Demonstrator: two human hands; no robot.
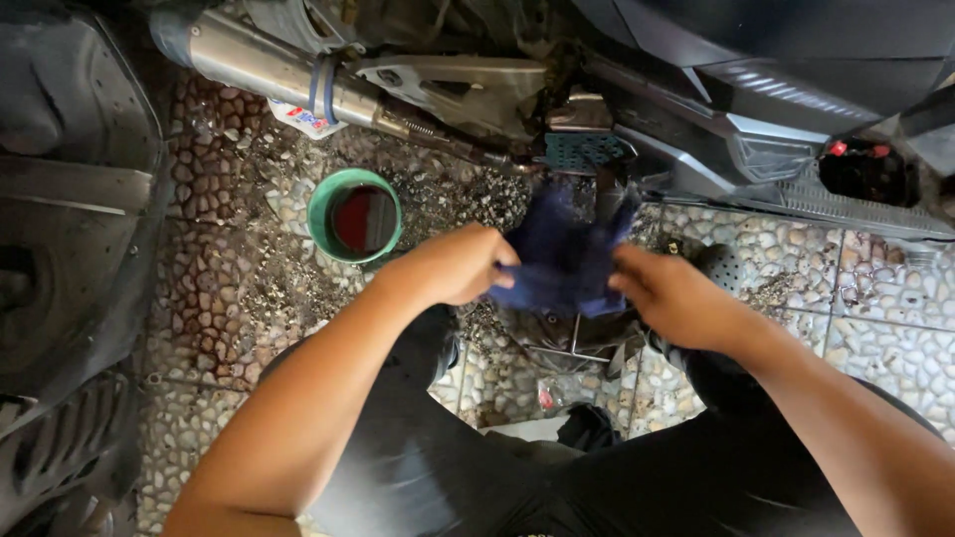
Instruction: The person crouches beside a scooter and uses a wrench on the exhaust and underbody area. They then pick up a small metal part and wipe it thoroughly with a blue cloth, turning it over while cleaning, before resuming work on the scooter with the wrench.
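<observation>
We have both hands on one dark blue rag (562, 261): the left hand (453, 264) pinches its left edge, the right hand (668, 290) grips its right edge. It stretches left to right between them, bunched, above the pebble floor (856, 288). One green bowl (354, 216) nearby holds dark red liquid, below one silver exhaust pipe (261, 68).

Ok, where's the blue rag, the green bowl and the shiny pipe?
blue rag (564, 261): head view, middle of the cloth between the hands.
green bowl (316, 209): head view, left rim.
shiny pipe (259, 68): head view, middle of the metal tube.
</observation>
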